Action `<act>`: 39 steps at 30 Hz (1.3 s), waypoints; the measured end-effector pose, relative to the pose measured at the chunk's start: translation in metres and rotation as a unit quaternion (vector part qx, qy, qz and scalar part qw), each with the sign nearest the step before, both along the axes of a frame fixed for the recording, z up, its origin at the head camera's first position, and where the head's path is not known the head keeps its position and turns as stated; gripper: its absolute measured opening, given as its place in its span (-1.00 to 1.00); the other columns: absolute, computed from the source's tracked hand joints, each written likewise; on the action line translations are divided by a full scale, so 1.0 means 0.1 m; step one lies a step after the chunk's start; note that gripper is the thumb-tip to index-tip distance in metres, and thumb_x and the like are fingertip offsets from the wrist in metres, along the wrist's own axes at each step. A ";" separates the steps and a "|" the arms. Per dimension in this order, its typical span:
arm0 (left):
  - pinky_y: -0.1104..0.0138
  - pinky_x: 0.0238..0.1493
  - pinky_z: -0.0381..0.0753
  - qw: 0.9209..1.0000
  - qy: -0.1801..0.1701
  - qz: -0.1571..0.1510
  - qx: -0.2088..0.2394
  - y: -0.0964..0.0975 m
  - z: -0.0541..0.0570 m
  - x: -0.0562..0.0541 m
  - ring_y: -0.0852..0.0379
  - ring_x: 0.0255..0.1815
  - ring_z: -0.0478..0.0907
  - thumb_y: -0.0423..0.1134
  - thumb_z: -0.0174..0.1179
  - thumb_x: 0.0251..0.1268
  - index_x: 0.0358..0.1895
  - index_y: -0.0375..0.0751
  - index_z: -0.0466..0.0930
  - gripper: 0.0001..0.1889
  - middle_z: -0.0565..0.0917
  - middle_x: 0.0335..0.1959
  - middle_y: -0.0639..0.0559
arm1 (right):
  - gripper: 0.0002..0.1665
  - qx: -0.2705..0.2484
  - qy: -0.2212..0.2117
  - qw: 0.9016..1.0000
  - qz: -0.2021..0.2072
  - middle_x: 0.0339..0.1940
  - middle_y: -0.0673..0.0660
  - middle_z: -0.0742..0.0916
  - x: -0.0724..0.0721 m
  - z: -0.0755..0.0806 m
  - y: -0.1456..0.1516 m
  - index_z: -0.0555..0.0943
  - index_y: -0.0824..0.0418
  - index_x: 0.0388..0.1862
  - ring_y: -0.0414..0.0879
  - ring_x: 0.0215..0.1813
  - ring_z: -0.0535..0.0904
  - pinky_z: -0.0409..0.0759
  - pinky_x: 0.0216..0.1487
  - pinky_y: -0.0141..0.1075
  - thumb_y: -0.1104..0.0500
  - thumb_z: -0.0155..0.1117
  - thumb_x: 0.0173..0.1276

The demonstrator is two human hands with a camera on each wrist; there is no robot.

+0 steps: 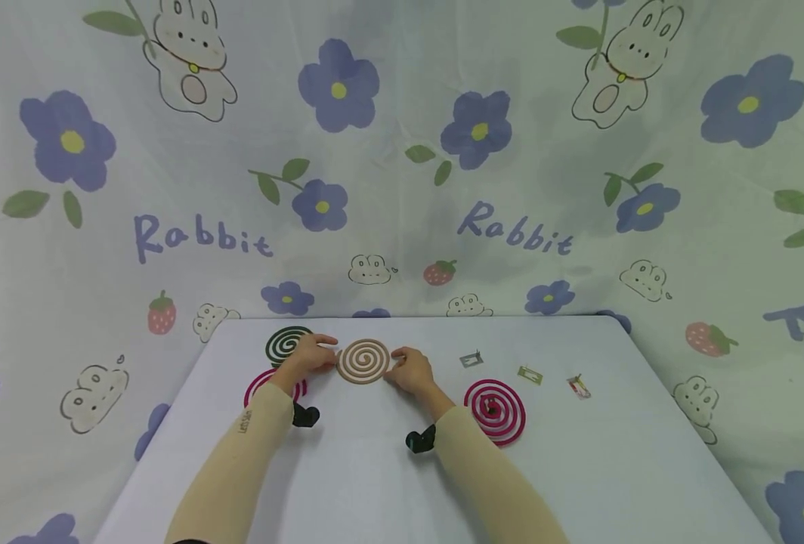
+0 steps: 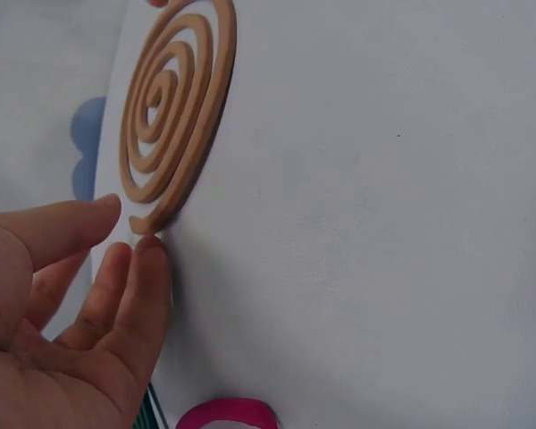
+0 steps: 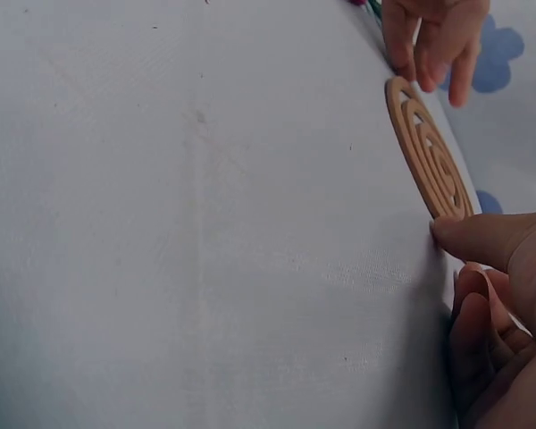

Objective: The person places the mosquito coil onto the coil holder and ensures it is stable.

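A tan mosquito coil (image 1: 363,361) lies at the far middle of the table between both hands. My left hand (image 1: 316,353) is at its left edge; in the left wrist view the thumb (image 2: 107,210) and fingers (image 2: 150,259) stand apart on either side of the coil's outer end. At the right edge is my right hand (image 1: 412,370), its thumb (image 3: 456,234) overlapping the rim in the right wrist view, with the other fingers bent below. A dark green coil (image 1: 282,344) lies partly behind the left hand. The left forearm covers part of a pink coil (image 1: 259,385).
Another pink coil (image 1: 508,437) lies right of the right forearm, with a small dark object (image 1: 491,406) at its centre. Beyond it are small metal stands: a silver one (image 1: 471,360), a gold one (image 1: 530,375) and a red-and-silver one (image 1: 579,386). A patterned curtain (image 1: 402,174) hangs behind the table.
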State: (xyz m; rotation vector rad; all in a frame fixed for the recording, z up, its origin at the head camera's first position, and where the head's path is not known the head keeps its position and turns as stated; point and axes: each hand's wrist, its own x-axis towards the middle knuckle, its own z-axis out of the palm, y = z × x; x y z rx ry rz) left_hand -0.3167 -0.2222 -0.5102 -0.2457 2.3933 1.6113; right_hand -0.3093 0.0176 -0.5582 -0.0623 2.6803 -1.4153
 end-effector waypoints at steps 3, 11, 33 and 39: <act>0.32 -0.24 0.65 1.000 -0.004 0.003 -0.006 0.02 -0.04 0.01 0.12 -0.35 0.56 -0.55 0.26 0.14 0.22 -0.50 0.43 -0.48 0.59 -0.25 -0.22 | -0.46 0.016 0.013 1.000 -0.003 -0.51 0.00 0.59 0.02 -0.02 0.00 0.63 0.20 0.00 -0.13 -0.46 0.47 0.43 -0.42 -0.28 0.15 0.59 0.02; 0.36 -0.30 0.64 1.000 -0.019 0.006 -0.024 0.03 -0.14 -0.06 0.15 -0.38 0.59 -0.53 0.34 0.07 0.16 -0.51 0.48 -0.49 0.64 -0.21 -0.22 | -0.41 0.048 0.047 0.998 -0.001 -0.59 -0.04 0.58 0.06 -0.01 -0.01 0.65 0.25 0.03 -0.14 -0.53 0.44 0.40 -0.46 -0.29 0.06 0.59 0.03; 0.20 0.01 0.50 0.995 0.025 0.013 -0.094 0.05 -0.18 -0.01 -0.02 -0.01 0.46 -0.37 0.41 0.06 0.07 -0.39 0.60 -0.55 0.60 0.02 -0.21 | -0.31 0.103 0.099 0.989 0.044 -0.62 -0.12 0.55 0.07 -0.04 -0.02 0.66 0.20 0.09 -0.20 -0.55 0.40 0.37 -0.48 -0.32 -0.08 0.59 0.00; 0.16 0.06 0.50 0.995 0.027 0.009 -0.092 0.04 -0.19 0.00 -0.04 0.03 0.48 -0.32 0.39 0.08 0.06 -0.39 0.60 -0.56 0.61 0.03 -0.21 | -0.33 0.097 0.099 0.990 0.035 -0.62 -0.13 0.55 0.06 -0.04 -0.03 0.68 0.15 0.07 -0.21 -0.56 0.40 0.37 -0.50 -0.32 -0.09 0.60 -0.02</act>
